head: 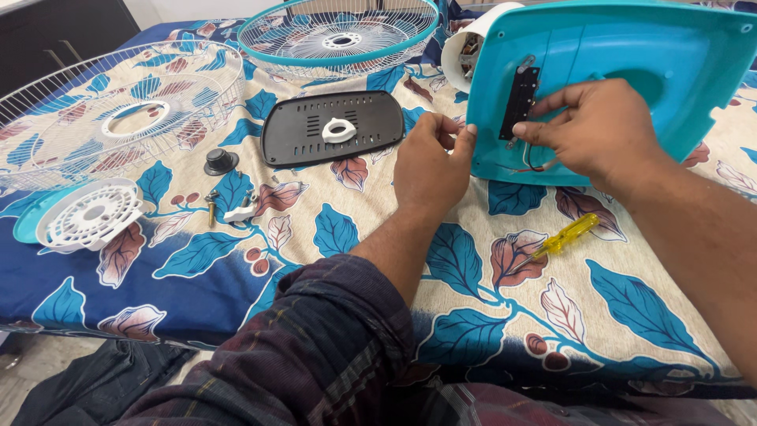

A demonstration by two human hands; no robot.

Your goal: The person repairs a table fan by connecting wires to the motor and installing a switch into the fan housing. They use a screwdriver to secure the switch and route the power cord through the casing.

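Observation:
A turquoise plastic fan base [631, 55] lies tilted on the leaf-patterned cloth, its underside toward me. A black switch block [520, 102] with thin wires sits in its open cavity. My right hand [595, 130] rests on the base with fingertips on the lower end of that block. My left hand [430, 166] pinches the base's left edge, fingers curled. A yellow-handled screwdriver [564, 239] lies on the cloth below my right forearm.
A black vented plate [296, 138] with a white ring on it lies at centre. Two wire fan guards [110, 110] [339, 35] sit at the left and back. A black knob [221, 162], loose screws [211, 207] and a white round cover [91, 214] lie at left.

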